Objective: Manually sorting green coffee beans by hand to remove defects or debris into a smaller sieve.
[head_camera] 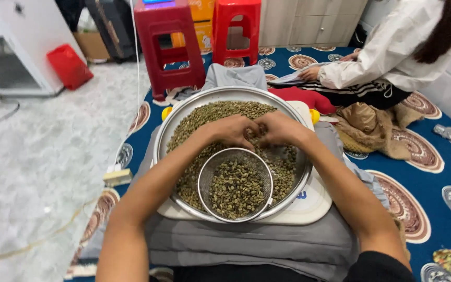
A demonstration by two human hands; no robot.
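Risk: beans could spill over the rim of the steel basin (176, 122), in my judgement, if either hand sweeps outward, since the pile stands high toward the far side.
Second risk: the small mesh sieve (235, 184) lies loose on the beans near the basin's front edge; a nudge from a forearm could tip it and mix its contents back in.
Third risk: the basin rests on a white tray (309, 206) set over a grey cloth (246, 243) on the lap, so a shift of the legs might tilt the whole stack.
Left hand: left hand (232, 129) is curled down into the green coffee beans (210, 116), fingers bent and close together; whether they pinch any bean I cannot tell.
Right hand: right hand (279, 128) sits just beside it, touching it at the knuckles, fingers likewise tucked into the beans and hidden at the tips.
Beans: they fill most of the basin, with a further heap inside the sieve.
Surroundings: 2 red plastic stools (170, 39) stand beyond on the patterned blue mat (444, 183); another person in a white top (392, 49) sits at the far right, well apart.
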